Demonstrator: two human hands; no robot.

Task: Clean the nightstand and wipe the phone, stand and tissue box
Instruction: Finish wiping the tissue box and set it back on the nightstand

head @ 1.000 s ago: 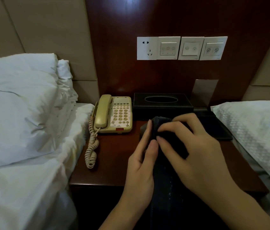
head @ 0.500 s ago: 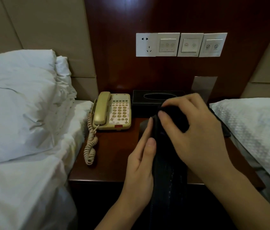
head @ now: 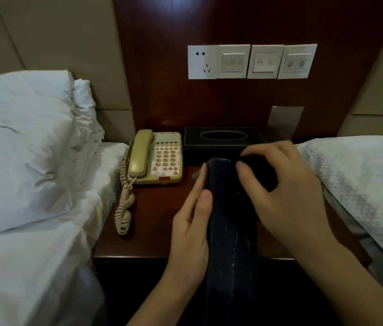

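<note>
- Hiding much of the dark cloth, the right hand curls over it at centre right; the cloth's outline is hard to tell from the black leather stand beneath.
- Left hand lies flat along the stand's left side, fingers straight and pressed together; right fingers are bent, gripping the cloth.
- Stand is long, stitched at the edges, speckled with pale dust; its lower end is lost in shadow at the bottom of the frame.
- Beige corded telephone sits at centre, its coiled cord trailing down the left edge of the dark red wooden tabletop.
- Black leather tissue box stands just right of the phone, against the back panel.
- Bare tabletop lies below the phone; white beds flank both sides.
</note>
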